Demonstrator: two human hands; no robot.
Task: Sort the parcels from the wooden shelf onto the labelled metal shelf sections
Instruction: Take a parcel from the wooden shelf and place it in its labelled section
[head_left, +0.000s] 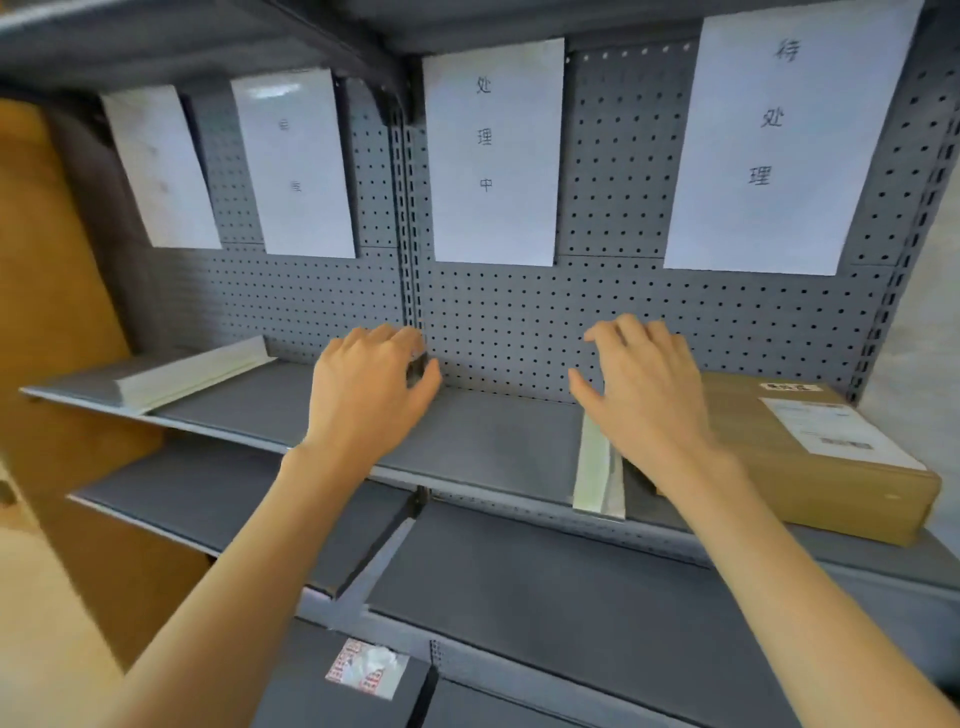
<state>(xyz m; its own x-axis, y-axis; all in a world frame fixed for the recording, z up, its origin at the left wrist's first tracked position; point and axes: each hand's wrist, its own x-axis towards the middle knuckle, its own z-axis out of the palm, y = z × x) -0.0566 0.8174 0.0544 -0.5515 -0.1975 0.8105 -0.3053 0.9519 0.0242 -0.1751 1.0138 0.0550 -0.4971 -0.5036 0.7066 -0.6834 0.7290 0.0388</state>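
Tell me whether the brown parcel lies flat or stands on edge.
Flat. The brown parcel rests on its broad face on the metal shelf, label facing up.

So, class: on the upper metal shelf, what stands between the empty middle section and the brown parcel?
In the head view, a pale divider stands upright on the shelf, beside the brown parcel. The right hand reaches over it.

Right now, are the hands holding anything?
No. The left hand and right hand are both empty, fingers spread loosely above the metal shelf. The brown parcel lies beside the right hand, ungripped.
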